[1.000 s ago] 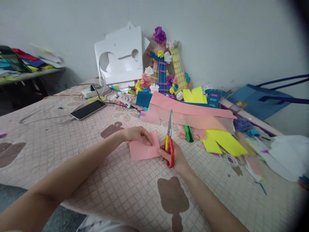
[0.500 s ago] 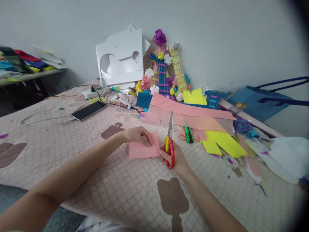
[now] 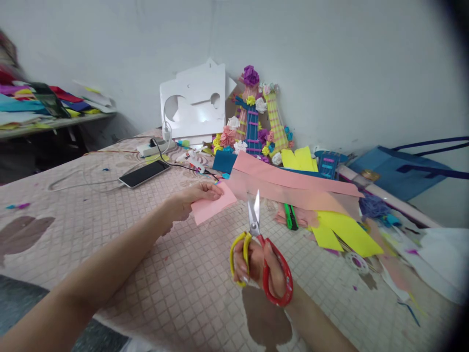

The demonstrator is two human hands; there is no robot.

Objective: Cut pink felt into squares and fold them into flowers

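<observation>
Item, centre of the frame: one pink sheet, pinched between thumb and fingers of the left hand; half a second ago it lay lower, beneath that hand, and it now sits tilted, farther up and left. Item, right of centre and lower: one pair of scissors, red and yellow handles, gripped in the right hand, fingers through the yellow loop, thumb through the red; blades formerly closed, now parted, points toward the top of the frame. Blades and sheet are apart, so I judge the tool readied and no cut under way. Containers: one blue bag with dark handles, at the right edge, contents hidden from where I stand; a brownish roll shows against it, whether inside or in front I cannot tell. No other container can be made out with certainty. Also listed: long pink strips, right of centre; a green cutter just below them; yellow pieces to its right; a white spool below those; a phone, left of centre; flower-trimmed paper pieces, upper centre, against the wall.
</observation>
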